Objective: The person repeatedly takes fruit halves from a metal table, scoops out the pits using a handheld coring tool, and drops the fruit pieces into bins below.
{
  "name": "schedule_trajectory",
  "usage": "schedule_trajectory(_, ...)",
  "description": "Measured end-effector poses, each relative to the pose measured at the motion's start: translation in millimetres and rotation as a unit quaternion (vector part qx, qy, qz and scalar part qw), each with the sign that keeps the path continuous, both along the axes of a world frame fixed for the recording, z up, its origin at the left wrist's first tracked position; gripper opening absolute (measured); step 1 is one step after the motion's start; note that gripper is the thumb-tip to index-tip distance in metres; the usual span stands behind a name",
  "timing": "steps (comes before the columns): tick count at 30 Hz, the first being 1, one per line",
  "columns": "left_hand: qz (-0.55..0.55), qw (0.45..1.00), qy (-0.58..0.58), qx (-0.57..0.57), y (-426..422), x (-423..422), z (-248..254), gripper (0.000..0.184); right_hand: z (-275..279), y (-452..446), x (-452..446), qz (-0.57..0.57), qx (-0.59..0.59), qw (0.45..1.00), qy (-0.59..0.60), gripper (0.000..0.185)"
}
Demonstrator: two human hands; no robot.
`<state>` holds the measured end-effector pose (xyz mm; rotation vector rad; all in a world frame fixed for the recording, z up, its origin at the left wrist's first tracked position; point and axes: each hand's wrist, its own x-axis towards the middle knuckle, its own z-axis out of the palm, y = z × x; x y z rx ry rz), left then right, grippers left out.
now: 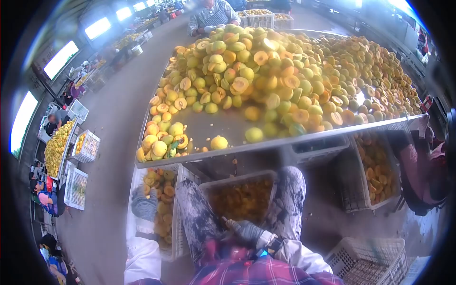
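Note:
My left hand (144,204), in a grey knit glove, is at the left edge of a white crate (179,209) that holds peach halves (164,199). Its fingers lie close to the fruit and do not show clearly. Over my lap, my right hand (244,231), also gloved in grey, is closed, and a small slim tip pokes out at its finger end; what it is I cannot make out. Between my knees stands another crate (237,176) with cut peach pieces inside. In front, the metal table (209,126) bears a big heap of yellow peaches (237,61), many halved.
A few peaches (159,142) lie at the table's near left corner. To the right stand a crate of halves (375,175) and a white crate (368,261) on the floor. One person (213,16) is across the table; another person's leg (420,166) is at right.

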<state>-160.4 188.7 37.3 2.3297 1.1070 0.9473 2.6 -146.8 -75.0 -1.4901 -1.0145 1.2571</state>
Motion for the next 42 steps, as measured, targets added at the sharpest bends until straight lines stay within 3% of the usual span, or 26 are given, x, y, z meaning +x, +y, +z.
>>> schedule_trajectory(2, 0.041, 0.953, 0.216, 0.207, 0, 40, 43, 0.027, 26, 6, 5, 0.001, -0.063, 0.998, -0.021, 0.045)
schedule_trajectory(3, -0.064, 0.975, 0.111, 0.182, -16, 84, 68, 0.027, 47, 9, 12, 0.011, -0.11, 0.993, -0.031, 0.044)
schedule_trajectory(4, -0.084, 0.971, 0.044, 0.218, -26, 131, 74, 0.031, 53, 11, 15, -0.006, -0.116, 0.993, -0.007, 0.044)
schedule_trajectory(5, -0.151, 0.962, 0.055, 0.222, -31, 173, 77, 0.037, 54, 11, 18, -0.026, -0.113, 0.993, 0.018, 0.043)
schedule_trajectory(6, -0.173, 0.978, 0.087, 0.073, -44, 212, 86, 0.044, 52, 12, 20, -0.044, -0.108, 0.993, 0.035, 0.043)
schedule_trajectory(7, -0.247, 0.953, 0.135, 0.11, -28, 242, 56, 0.051, 49, 13, 24, -0.062, -0.105, 0.991, 0.049, 0.043)
schedule_trajectory(9, -0.316, 0.887, 0.336, 0.01, -38, 294, 57, 0.062, 44, 14, 29, -0.09, -0.097, 0.989, 0.072, 0.043)
schedule_trajectory(12, -0.346, 0.835, 0.427, 0.04, -31, 314, 32, 0.066, 41, 14, 36, -0.114, -0.086, 0.986, 0.087, 0.043)
schedule_trajectory(15, -0.385, 0.853, 0.35, -0.031, -24, 297, 35, 0.06, 37, 10, 35, -0.122, -0.07, 0.986, 0.085, 0.042)
schedule_trajectory(17, -0.341, 0.913, 0.088, -0.204, -9, 276, 12, 0.048, 37, 9, 33, -0.131, -0.059, 0.987, 0.078, 0.042)
schedule_trajectory(18, -0.251, 0.852, -0.007, -0.46, -21, 269, 41, 0.042, 41, 8, 32, -0.137, -0.052, 0.987, 0.072, 0.042)
schedule_trajectory(19, -0.247, 0.853, -0.009, -0.461, -42, 252, 66, 0.042, 48, 8, 33, -0.149, -0.042, 0.986, 0.061, 0.042)
schedule_trajectory(21, -0.291, 0.914, -0.034, -0.28, -82, 224, 98, 0.039, 68, 8, 37, -0.182, -0.012, 0.983, 0.033, 0.042)
schedule_trajectory(22, -0.264, 0.758, -0.242, -0.545, -89, 216, 91, 0.034, 80, 8, 39, -0.203, 0.007, 0.979, 0.025, 0.042)
schedule_trajectory(23, -0.224, 0.627, -0.31, -0.679, -92, 208, 85, 0.041, 92, 8, 40, -0.227, 0.024, 0.974, 0.016, 0.041)
schedule_trajectory(25, -0.183, 0.575, -0.31, -0.735, -103, 189, 68, 0.049, 108, 4, 41, -0.23, 0.056, 0.97, -0.06, 0.04)
schedule_trajectory(26, -0.183, 0.57, -0.307, -0.74, -111, 182, 63, 0.049, 118, 3, 45, -0.23, 0.091, 0.959, -0.136, 0.038)
schedule_trajectory(29, -0.19, 0.604, -0.314, -0.708, -137, 172, 53, 0.048, 148, 2, 48, -0.17, 0.045, 0.971, -0.164, 0.042)
schedule_trajectory(30, -0.175, 0.651, -0.33, -0.661, -149, 172, 55, 0.049, 176, 2, 47, -0.176, 0.045, 0.97, -0.159, 0.043)
schedule_trajectory(32, -0.124, 0.71, -0.342, -0.603, -179, 173, 86, 0.05, 161, 7, 40, -0.209, 0.06, 0.957, -0.194, 0.038)
schedule_trajectory(34, -0.13, 0.689, -0.323, -0.635, -178, 167, 75, 0.05, 150, 5, 39, -0.238, 0.076, 0.941, -0.228, 0.034)
schedule_trajectory(36, -0.133, 0.67, -0.301, -0.665, -180, 163, 54, 0.05, 146, -1, 37, -0.197, 0.11, 0.853, -0.47, 0.037)
schedule_trajectory(37, -0.164, 0.696, -0.327, -0.619, -184, 163, 43, 0.049, 149, -3, 38, -0.197, 0.109, 0.854, -0.47, 0.037)
schedule_trajectory(39, -0.193, 0.719, -0.35, -0.569, -189, 160, 43, 0.048, 158, -4, 43, -0.131, 0.077, 0.915, -0.373, 0.056)
schedule_trajectory(41, -0.067, 0.725, -0.251, -0.639, -198, 155, 72, 0.046, 149, -3, 42, -0.136, 0.091, 0.917, -0.364, 0.055)
schedule_trajectory(42, -0.067, 0.725, -0.249, -0.638, -206, 153, 84, 0.046, 144, -1, 42, -0.142, 0.104, 0.918, -0.355, 0.054)
